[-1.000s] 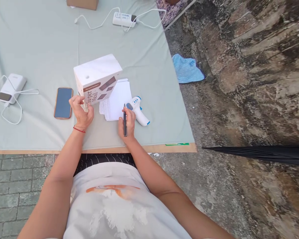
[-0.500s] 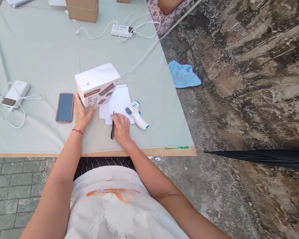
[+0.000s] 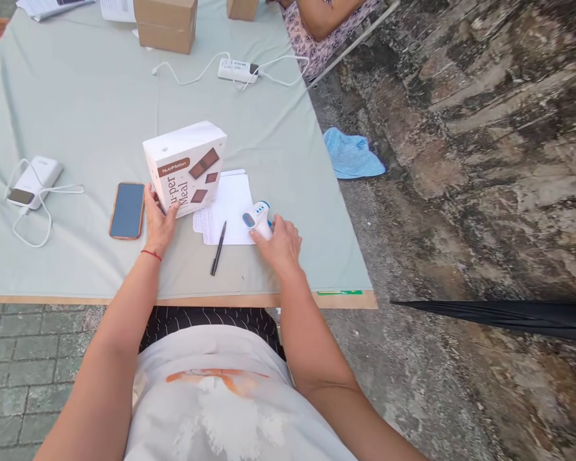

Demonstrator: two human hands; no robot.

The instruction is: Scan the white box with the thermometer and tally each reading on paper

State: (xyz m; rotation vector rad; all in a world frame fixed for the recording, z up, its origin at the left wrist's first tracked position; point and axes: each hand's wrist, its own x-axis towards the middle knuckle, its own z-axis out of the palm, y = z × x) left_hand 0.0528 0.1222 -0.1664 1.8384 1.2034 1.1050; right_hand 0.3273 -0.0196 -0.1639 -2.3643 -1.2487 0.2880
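Observation:
My left hand (image 3: 160, 221) grips the lower left corner of a white and brown NutriMotion meal box (image 3: 187, 169), which stands tilted above the table. Around the handle of a white and blue infrared thermometer (image 3: 258, 219) my right hand (image 3: 281, 242) is closed; its fingertips are partly hidden. Papers (image 3: 233, 202) lie between the box and the thermometer, several sheets overlapping. A black pen (image 3: 218, 248) rests across their lower edge, touched by neither hand. Just left of my left hand lies a phone (image 3: 127, 210) in an orange-brown case.
A white power bank (image 3: 36, 182) with a looped cable lies at the left, another power bank (image 3: 238, 70) farther back. Cardboard boxes (image 3: 166, 25) stand at the far edge. Another person's arm (image 3: 321, 22) shows at top right. A blue cloth (image 3: 352, 153) hangs beside the table's right edge.
My right hand has let go of the pen, moved right and taken hold of the thermometer. The box's printed front has turned more toward me, still in my left hand.

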